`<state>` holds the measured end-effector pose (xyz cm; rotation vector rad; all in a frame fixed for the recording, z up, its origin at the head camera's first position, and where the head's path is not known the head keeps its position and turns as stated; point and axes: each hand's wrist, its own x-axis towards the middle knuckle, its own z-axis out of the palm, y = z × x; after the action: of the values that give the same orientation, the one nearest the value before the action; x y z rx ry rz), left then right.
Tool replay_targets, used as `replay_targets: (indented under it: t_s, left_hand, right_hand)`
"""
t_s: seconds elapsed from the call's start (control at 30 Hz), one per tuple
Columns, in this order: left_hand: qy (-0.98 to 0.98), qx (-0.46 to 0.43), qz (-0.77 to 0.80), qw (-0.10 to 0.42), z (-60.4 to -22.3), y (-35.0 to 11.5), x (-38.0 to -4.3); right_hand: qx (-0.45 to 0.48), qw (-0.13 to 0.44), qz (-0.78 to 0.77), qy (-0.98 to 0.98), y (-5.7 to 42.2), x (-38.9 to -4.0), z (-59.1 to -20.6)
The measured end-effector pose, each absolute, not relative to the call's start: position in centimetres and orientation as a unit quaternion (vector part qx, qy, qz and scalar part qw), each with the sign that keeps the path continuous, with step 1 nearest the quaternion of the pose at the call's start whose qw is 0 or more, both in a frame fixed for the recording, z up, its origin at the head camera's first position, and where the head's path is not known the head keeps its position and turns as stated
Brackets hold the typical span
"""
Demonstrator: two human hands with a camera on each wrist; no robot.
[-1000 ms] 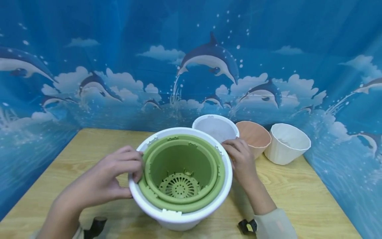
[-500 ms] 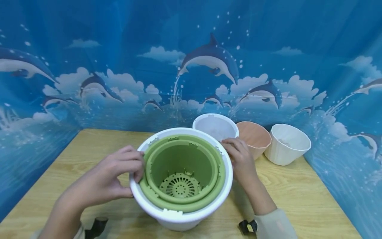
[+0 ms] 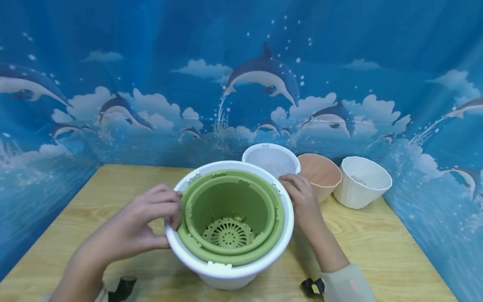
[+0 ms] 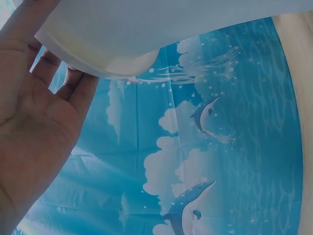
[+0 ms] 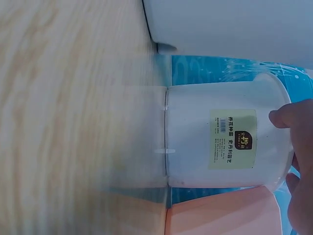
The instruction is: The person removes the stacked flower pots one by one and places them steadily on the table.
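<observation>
A large white flowerpot [image 3: 226, 282] stands on the table in the head view, its mouth facing up. Nested in it are a green pot [image 3: 278, 222] and, inside that, a smaller green pot [image 3: 226, 197] with a slotted base. My left hand [image 3: 151, 214] grips the white rim from the left, fingers curled over it and thumb below. On the opposite side my right hand [image 3: 303, 199] holds the rim with bent fingers. A white pot with a label [image 5: 232, 139] stands close behind; in the right wrist view a fingertip overlaps its upper part.
In a row behind and to the right stand that labelled white pot [image 3: 269, 158], a peach faceted pot [image 3: 318, 170] and a cream faceted pot [image 3: 354, 195]. The wooden table [image 3: 381, 251] meets a blue dolphin-print curtain [image 3: 170, 105] at its back and sides.
</observation>
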<state>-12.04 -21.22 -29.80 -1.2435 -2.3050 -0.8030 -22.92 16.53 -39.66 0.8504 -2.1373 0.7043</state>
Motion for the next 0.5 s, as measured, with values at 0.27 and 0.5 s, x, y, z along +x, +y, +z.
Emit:
replay_targets:
  t_s: [0.27, 0.5]
  left_hand:
    - [-0.827, -0.437, -0.290, 0.201, -29.86, -20.99, -12.26]
    - [-0.832, -0.428, -0.294, 0.196, -29.95, -20.81, -12.29]
  right_hand:
    - [0.320, 0.348, 0.276, -0.837, 16.56, -22.79, -39.50]
    - [0.318, 0.340, 0.274, -0.842, 16.57, -22.68, -39.28]
